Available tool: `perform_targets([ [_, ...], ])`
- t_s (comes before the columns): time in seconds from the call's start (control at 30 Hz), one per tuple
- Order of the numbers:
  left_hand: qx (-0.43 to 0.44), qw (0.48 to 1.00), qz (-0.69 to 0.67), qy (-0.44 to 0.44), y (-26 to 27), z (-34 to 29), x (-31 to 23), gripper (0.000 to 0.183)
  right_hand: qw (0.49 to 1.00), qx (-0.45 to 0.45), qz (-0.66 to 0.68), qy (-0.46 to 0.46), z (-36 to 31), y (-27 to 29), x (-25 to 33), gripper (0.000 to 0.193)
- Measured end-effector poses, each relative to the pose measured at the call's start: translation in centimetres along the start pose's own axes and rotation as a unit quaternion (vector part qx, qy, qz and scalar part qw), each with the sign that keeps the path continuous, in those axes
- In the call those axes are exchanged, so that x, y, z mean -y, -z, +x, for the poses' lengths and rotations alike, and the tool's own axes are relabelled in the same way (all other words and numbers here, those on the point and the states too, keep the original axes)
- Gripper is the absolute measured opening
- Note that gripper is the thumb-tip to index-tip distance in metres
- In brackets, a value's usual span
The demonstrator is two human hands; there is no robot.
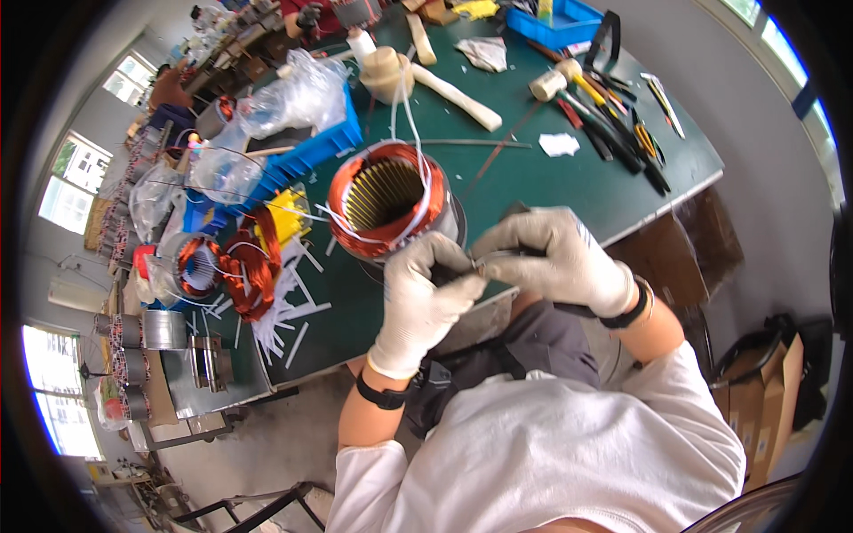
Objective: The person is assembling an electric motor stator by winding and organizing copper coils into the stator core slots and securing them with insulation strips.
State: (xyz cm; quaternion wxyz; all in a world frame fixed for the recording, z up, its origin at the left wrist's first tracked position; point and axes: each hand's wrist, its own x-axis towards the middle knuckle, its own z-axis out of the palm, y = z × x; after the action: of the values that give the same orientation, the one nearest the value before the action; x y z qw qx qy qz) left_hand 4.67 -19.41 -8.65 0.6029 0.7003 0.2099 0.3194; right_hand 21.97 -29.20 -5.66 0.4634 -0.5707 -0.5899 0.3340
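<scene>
A motor stator (346,200) with orange-red copper windings and yellow slot liners stands upright on the green workbench. White lacing cord lies around its winding and rises from its far side. Just right of its near edge, my gloved left hand (413,306) and my gloved right hand (564,266) meet fingertip to fingertip. Both are closed in a pinch. Something small and dark shows between the fingertips, too hidden to name. The left hand's fingers come close to the stator's near side.
Left of the stator lie cut white strips (283,306), loose copper coils (253,275) and a smaller stator (197,266). Blue trays (315,153) hold plastic bags. Mallets (458,98), pliers (647,142) and other hand tools lie on the far side. Another person (306,18) stands beyond the bench.
</scene>
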Motion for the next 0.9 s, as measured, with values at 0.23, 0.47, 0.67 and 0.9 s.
perform_targets([
  [0.23,-0.004,0.996,0.078,0.052,0.0,-0.3,-1.4,0.014,0.989,-0.032,-0.066,0.127,0.2,-0.8,-1.3,0.017],
  [0.47,-0.047,0.968,-0.204,0.137,0.3,0.4,-2.0,0.018,0.991,-0.127,0.037,0.035,0.7,-1.5,-0.8,0.009],
  [0.67,0.008,0.982,-0.119,0.148,0.0,0.5,-1.7,0.016,0.994,-0.084,0.066,-0.022,0.6,-0.9,-0.4,0.011],
  [0.9,-0.027,0.985,-0.141,0.091,-0.7,0.7,-0.7,0.011,0.982,-0.121,-0.067,0.125,0.6,-1.5,-1.3,0.012],
])
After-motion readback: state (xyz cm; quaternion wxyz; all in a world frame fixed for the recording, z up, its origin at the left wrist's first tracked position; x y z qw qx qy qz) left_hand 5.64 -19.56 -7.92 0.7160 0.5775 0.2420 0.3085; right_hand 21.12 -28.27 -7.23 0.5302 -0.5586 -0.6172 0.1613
